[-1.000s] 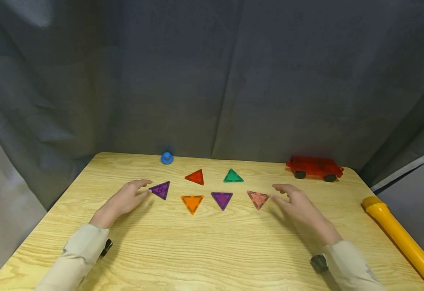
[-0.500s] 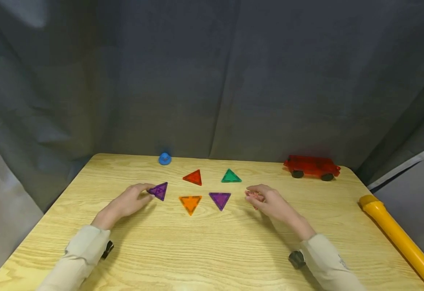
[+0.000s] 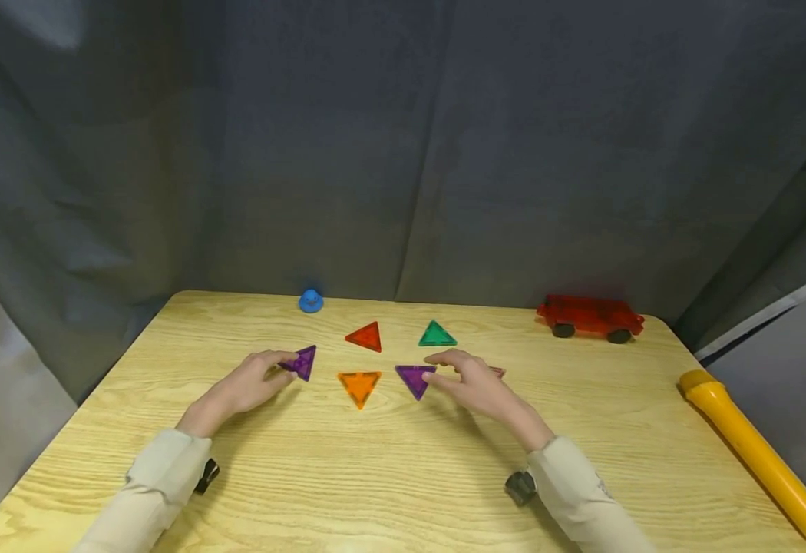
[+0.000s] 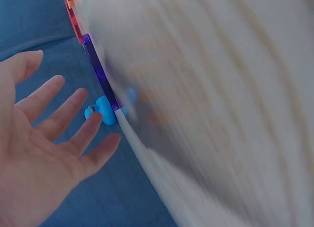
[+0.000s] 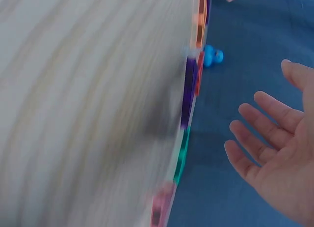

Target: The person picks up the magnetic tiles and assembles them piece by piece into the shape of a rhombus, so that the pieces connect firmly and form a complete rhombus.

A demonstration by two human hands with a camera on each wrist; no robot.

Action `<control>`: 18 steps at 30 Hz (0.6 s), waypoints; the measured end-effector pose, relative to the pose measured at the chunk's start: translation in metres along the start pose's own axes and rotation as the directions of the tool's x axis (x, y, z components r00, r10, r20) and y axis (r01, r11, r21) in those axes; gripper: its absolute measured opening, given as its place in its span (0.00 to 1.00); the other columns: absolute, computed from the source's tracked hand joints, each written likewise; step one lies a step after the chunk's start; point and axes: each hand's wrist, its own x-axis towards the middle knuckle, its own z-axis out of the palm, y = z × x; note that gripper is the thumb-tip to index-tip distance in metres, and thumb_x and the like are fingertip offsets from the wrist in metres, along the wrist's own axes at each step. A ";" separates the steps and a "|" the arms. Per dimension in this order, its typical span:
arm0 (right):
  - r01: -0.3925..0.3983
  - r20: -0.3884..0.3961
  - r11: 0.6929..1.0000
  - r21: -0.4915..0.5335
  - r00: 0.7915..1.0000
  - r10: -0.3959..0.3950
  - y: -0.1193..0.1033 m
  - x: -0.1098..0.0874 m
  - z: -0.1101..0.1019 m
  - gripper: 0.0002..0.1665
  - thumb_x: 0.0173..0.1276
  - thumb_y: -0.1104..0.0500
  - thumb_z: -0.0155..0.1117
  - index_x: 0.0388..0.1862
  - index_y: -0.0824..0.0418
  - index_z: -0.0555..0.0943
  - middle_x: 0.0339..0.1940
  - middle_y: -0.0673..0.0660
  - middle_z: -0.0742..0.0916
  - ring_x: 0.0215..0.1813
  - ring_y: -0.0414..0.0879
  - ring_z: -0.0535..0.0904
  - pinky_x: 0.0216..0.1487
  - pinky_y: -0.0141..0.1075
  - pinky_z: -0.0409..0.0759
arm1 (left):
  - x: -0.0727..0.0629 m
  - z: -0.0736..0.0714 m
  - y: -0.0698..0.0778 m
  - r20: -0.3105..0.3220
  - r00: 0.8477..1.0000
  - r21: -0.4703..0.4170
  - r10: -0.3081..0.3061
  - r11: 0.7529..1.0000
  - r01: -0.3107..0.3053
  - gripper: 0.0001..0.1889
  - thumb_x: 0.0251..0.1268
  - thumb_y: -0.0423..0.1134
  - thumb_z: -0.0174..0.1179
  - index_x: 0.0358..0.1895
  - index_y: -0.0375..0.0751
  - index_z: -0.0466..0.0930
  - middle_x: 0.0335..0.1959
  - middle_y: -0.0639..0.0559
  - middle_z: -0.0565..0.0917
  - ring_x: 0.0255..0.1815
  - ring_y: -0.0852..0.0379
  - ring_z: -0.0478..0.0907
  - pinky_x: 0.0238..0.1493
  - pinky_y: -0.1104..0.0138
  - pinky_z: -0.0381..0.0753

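My left hand [image 3: 244,390] hovers with spread, loosely bent fingers at the left purple triangle tile [image 3: 306,362], covering its left corner. In the left wrist view nothing lies within that hand [image 4: 44,138]. My right hand [image 3: 475,388] is above the table at the middle purple triangle tile [image 3: 411,376], thumb and forefinger parted over its right side. The right wrist view also has this hand [image 5: 279,143] holding nothing. Behind it the pink triangle tile [image 3: 498,372] is mostly hidden. An orange triangle tile [image 3: 359,387] lies between the two purple ones.
Farther back lie a red triangle tile [image 3: 367,336] and a green triangle tile [image 3: 437,335]. A small blue rubber duck [image 3: 311,301] and a red toy car base [image 3: 589,318] stand near the wooden table's [image 3: 348,476] back edge. A yellow tube [image 3: 755,453] lies along the right side.
My right hand has moved left, from beside the pink tile, over it, to the middle purple tile. My left hand has shifted slightly over the left purple tile. The tiles keep their layout.
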 end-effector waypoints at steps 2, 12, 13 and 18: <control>0.008 0.011 1.000 0.018 1.000 -0.009 -0.004 0.003 0.006 0.28 0.70 0.44 0.57 0.60 0.60 0.77 0.58 0.56 0.81 0.61 0.52 0.74 0.58 0.50 0.72 | 0.001 0.001 0.000 -0.004 1.000 -0.005 0.010 1.000 -0.010 0.24 0.73 0.43 0.50 0.65 0.32 0.68 0.65 0.33 0.68 0.66 0.33 0.62 0.64 0.43 0.60; 0.052 0.063 0.994 0.099 0.996 -0.059 -0.019 0.016 0.028 0.26 0.71 0.47 0.56 0.59 0.63 0.77 0.54 0.57 0.82 0.48 0.46 0.79 0.49 0.39 0.78 | 0.001 0.002 0.001 0.000 1.000 -0.019 0.012 1.000 -0.012 0.23 0.72 0.40 0.50 0.65 0.32 0.68 0.65 0.32 0.68 0.66 0.33 0.62 0.64 0.43 0.61; 0.054 0.065 0.994 0.098 0.996 -0.061 -0.019 0.017 0.030 0.26 0.72 0.46 0.56 0.59 0.63 0.77 0.55 0.57 0.82 0.50 0.47 0.79 0.51 0.41 0.77 | 0.001 0.002 0.001 0.001 1.000 -0.020 0.008 1.000 -0.008 0.23 0.72 0.41 0.50 0.66 0.32 0.67 0.65 0.32 0.68 0.67 0.33 0.62 0.64 0.43 0.61; 0.058 0.079 0.996 0.068 0.995 -0.064 -0.020 0.024 0.038 0.26 0.70 0.47 0.57 0.59 0.62 0.77 0.56 0.58 0.81 0.55 0.51 0.76 0.56 0.46 0.74 | 0.001 0.002 -0.002 0.009 1.000 -0.037 -0.005 0.999 0.006 0.25 0.72 0.42 0.51 0.66 0.33 0.67 0.66 0.32 0.67 0.67 0.32 0.60 0.65 0.42 0.59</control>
